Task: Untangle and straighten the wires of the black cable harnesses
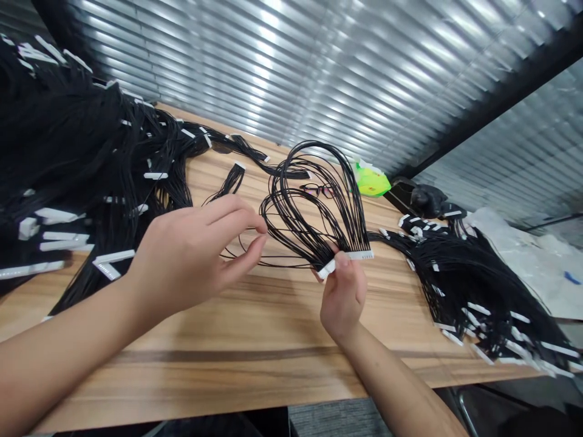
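Now my right grip (342, 297) is closed on a white multi-pin connector (359, 255), just above the wooden desk (255, 321), its black wires (314, 182) looping upward. My left grip (191, 252) is slightly open, thumb and forefinger (259, 226) just beside those wires, apparently holding nothing. 2 heaps of wire harnesses (473, 285) lie to either side.

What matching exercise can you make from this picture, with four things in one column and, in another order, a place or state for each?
Things:
1. left hand
2. right hand
3. eyeglasses
4. green plastic packet

Places or states:
A. near the far edge of the table
B. gripping a white connector
C. raised beside the black wires
D. seen through their loop

Pairs: 1C, 2B, 3D, 4A.
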Action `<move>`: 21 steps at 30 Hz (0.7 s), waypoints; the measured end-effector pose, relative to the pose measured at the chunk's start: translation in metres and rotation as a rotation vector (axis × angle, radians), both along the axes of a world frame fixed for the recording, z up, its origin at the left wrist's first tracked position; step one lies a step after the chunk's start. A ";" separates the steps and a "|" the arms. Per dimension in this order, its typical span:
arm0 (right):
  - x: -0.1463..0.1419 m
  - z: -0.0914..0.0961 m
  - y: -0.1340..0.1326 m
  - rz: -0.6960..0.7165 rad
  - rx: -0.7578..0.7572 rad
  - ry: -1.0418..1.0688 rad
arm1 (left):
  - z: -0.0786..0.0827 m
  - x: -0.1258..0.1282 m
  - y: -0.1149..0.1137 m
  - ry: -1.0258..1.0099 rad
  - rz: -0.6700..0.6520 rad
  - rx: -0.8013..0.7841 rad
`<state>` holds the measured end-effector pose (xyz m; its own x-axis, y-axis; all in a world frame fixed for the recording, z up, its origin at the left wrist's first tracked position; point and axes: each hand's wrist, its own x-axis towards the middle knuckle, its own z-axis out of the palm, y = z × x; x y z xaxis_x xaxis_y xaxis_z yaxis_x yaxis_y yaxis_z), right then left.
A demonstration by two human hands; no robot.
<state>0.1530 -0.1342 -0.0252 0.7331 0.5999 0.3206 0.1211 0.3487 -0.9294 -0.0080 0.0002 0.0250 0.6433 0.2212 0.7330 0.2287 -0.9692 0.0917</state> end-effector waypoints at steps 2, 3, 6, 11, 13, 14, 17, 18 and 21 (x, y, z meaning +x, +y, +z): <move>-0.002 0.000 -0.001 0.010 -0.005 0.004 | -0.005 0.001 0.001 0.013 0.010 -0.076; -0.003 -0.001 -0.001 0.025 -0.013 0.008 | -0.006 0.002 0.003 0.007 0.017 -0.097; -0.007 -0.003 -0.001 0.076 -0.051 0.038 | -0.009 0.004 0.007 -0.043 0.001 -0.178; -0.011 -0.004 -0.007 0.180 -0.120 0.104 | -0.012 0.010 0.010 -0.134 -0.154 -0.325; -0.011 -0.004 -0.010 0.216 -0.148 0.088 | -0.013 0.009 0.011 -0.165 -0.190 -0.275; -0.011 -0.004 -0.011 0.241 -0.163 0.072 | -0.014 0.008 0.013 -0.156 -0.188 -0.216; -0.010 -0.001 -0.012 0.371 -0.225 0.011 | -0.014 0.003 0.023 -0.039 -0.156 0.037; -0.010 0.001 -0.012 0.421 -0.249 -0.009 | -0.014 0.002 0.027 -0.006 -0.159 0.085; -0.010 0.007 -0.011 0.517 -0.282 -0.067 | -0.012 0.001 0.036 0.005 -0.258 0.032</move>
<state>0.1429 -0.1453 -0.0187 0.3068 0.9425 0.1324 0.0635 0.1186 -0.9909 -0.0072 0.0362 0.0131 0.6788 0.0266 0.7338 -0.0258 -0.9979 0.0601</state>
